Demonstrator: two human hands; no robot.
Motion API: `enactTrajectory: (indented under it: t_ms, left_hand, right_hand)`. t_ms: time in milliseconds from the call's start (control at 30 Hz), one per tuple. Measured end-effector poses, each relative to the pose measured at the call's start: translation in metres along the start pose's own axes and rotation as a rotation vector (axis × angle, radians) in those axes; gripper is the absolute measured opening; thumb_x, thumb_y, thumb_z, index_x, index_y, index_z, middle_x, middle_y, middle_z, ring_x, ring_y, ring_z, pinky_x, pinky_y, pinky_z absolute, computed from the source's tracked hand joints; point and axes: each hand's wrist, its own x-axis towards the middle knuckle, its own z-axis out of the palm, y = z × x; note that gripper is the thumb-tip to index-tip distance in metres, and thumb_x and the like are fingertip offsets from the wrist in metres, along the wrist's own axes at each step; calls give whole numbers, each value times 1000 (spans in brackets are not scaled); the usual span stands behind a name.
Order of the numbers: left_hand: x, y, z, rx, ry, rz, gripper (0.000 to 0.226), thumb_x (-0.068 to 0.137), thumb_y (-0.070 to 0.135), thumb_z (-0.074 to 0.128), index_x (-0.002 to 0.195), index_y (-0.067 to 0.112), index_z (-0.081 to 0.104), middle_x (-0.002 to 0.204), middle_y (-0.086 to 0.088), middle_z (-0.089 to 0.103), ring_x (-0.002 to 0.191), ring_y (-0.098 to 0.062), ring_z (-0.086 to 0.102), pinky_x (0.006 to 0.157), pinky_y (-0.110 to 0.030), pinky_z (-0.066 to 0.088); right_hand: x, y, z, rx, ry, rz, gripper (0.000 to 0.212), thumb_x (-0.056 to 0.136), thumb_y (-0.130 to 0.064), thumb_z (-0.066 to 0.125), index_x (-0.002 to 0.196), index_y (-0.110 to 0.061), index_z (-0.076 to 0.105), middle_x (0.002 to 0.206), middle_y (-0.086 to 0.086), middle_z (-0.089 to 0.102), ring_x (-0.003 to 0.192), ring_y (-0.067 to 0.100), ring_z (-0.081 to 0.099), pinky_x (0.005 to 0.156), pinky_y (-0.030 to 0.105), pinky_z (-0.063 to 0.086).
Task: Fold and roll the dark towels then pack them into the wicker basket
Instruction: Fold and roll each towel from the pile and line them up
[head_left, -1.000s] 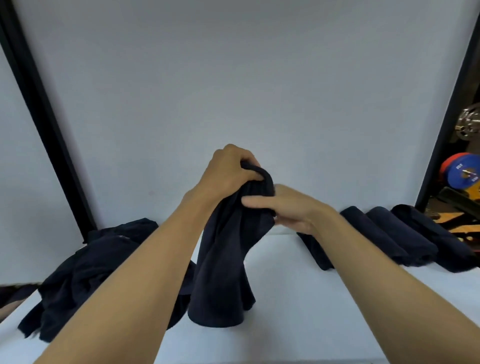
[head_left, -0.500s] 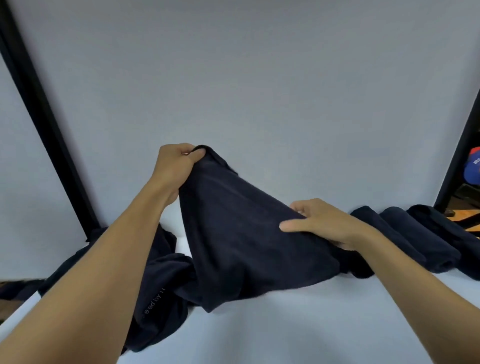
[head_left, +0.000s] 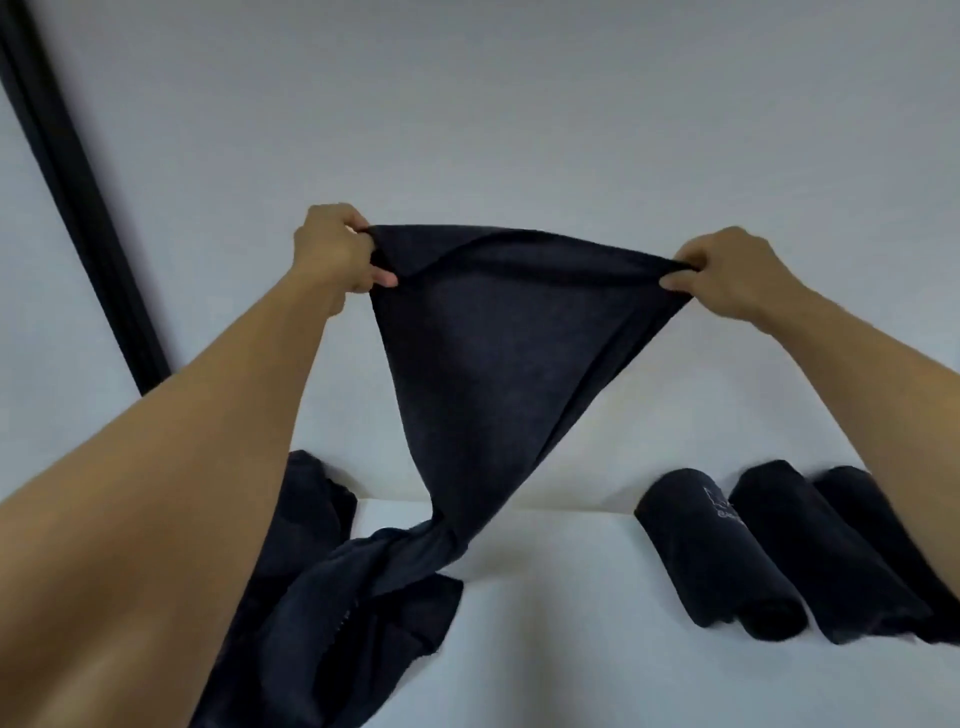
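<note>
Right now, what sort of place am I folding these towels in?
Probably a plain indoor work station, hard to say more. A bare white table stands against a blank white wall, with a black frame post at the left. Three rolled dark towels lie on it at the right.

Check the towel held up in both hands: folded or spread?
Spread, not folded: the left hand and right hand pinch the towel apart, upper edge taut, its tail trailing to the table.

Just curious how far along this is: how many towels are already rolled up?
3: side by side on the table's right, left roll, middle roll, right roll partly behind the right forearm. More may be hidden.
</note>
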Motion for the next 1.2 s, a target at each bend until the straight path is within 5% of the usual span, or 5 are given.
enactTrajectory:
  t_ms: [200, 600, 700, 900, 1200]
  left_hand:
    - [24, 88, -39, -388, 212, 209, 12, 98, 2, 42, 97, 6, 54, 113, -13, 61, 92, -25, 70, 70, -31, 62]
    - [-60, 133, -115, -546, 306, 353, 40, 90, 30, 61, 57, 22, 40, 75, -1, 52, 68, -18, 56, 61, -23, 51]
    - [-110, 117, -137, -414, 339, 408, 42, 88, 36, 57, 55, 24, 34, 65, 3, 36, 64, -16, 33, 58, -31, 30]
    - [-238, 66, -167, -387, 348, 438, 36, 91, 34, 55, 60, 25, 40, 64, 8, 38, 66, -18, 36, 61, -32, 33]
    - [-362, -75, -141, -213, 113, 46, 29, 88, 18, 53, 61, 16, 46, 54, 10, 43, 57, -7, 40, 57, -24, 34]
  right_hand:
    - [50, -56, -78, 605, 396, -94, 9, 92, -14, 61, 97, -17, 68, 93, 0, 64, 84, 18, 59, 62, 23, 48]
    - [-57, -118, -169, 1074, 428, -217, 5, 94, -6, 57, 95, -10, 60, 101, 7, 63, 101, 21, 69, 76, 29, 60]
    - [-119, -121, -169, 1022, 362, -243, 4, 93, -10, 60, 94, -13, 61, 97, 3, 66, 92, 17, 71, 75, 30, 60]
    - [-258, -114, -155, 1033, 169, -180, 11, 91, -14, 64, 85, -23, 67, 84, -4, 69, 75, 13, 64, 60, 25, 49]
    - [-384, -63, -94, 706, -549, 42, 11, 85, -11, 67, 74, -12, 69, 68, 6, 58, 59, 16, 51, 59, 32, 41]
